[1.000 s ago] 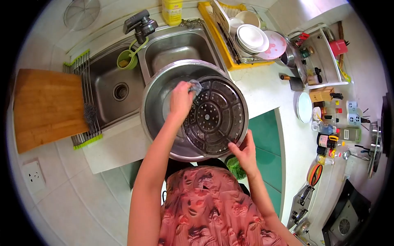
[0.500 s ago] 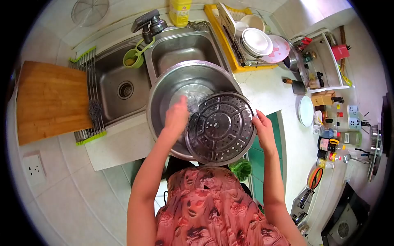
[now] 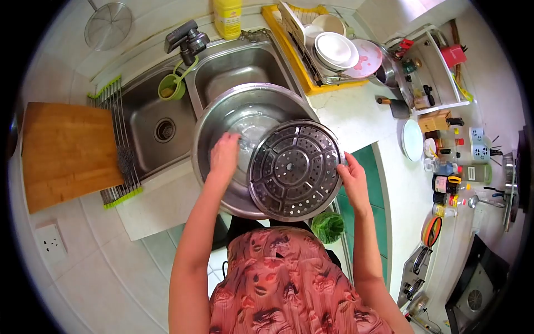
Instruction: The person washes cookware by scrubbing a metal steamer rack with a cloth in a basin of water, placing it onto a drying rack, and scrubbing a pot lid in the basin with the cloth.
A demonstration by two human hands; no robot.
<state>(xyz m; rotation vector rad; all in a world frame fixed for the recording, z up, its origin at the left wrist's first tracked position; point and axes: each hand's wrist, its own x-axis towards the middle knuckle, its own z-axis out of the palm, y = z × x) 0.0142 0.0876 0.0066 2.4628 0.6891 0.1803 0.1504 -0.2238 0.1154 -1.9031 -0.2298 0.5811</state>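
A large metal basin with water in it stands at the front of the double sink. Over its right side leans a round steamer plate, dark metal with many holes. My right hand grips the plate's right rim, thumb on top. Inside the basin's left part, left of the plate, is my left hand; its fingers are bent together, and what they hold, if anything, is too small to make out.
A cutting board leans on a rack left of the sink. A green cup hangs by the tap. Bowls fill the yellow-edged dish rack. Bottles line the right counter.
My left hand has moved left, away from the plate. My right hand has shifted from the plate's lower edge to its right rim, and the plate sits a little lower.
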